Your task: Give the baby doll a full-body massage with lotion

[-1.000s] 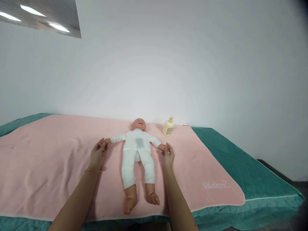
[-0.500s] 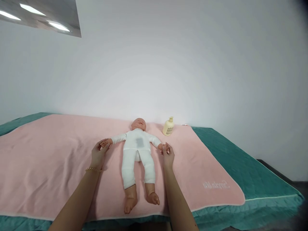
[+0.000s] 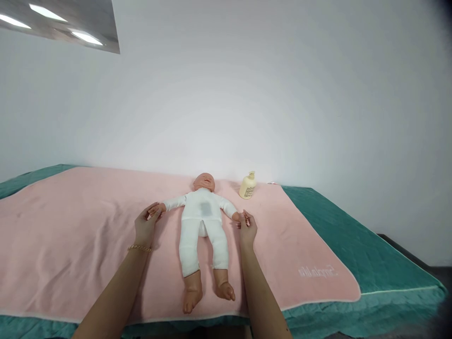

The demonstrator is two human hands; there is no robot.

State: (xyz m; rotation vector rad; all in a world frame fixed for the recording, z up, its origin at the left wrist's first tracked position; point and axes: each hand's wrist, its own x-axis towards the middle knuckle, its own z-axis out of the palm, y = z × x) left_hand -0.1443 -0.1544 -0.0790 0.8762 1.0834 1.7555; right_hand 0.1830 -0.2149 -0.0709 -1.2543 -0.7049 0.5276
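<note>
A baby doll (image 3: 202,207) with a white cloth body lies on its back on a pink blanket (image 3: 289,249), head toward the wall and both arms spread out. My left hand (image 3: 145,227), with a gold bracelet at the wrist, is closed around the doll's hand on the left side. On the other side, my right hand (image 3: 248,228) pinches the doll's other hand between thumb and fingers. The doll's bare feet point toward me, its legs slightly apart. My fingers partly hide both of the doll's hands.
A pale yellow pump bottle (image 3: 247,185) stands on the blanket to the right of the doll's head. Beneath the blanket is a green quilted cover (image 3: 348,240). Behind rises a white wall (image 3: 226,94), with a shiny reflective panel (image 3: 88,21) at upper left.
Almost nothing differs. The whole view has shifted very slightly, and both hands keep hold of the doll's hands.
</note>
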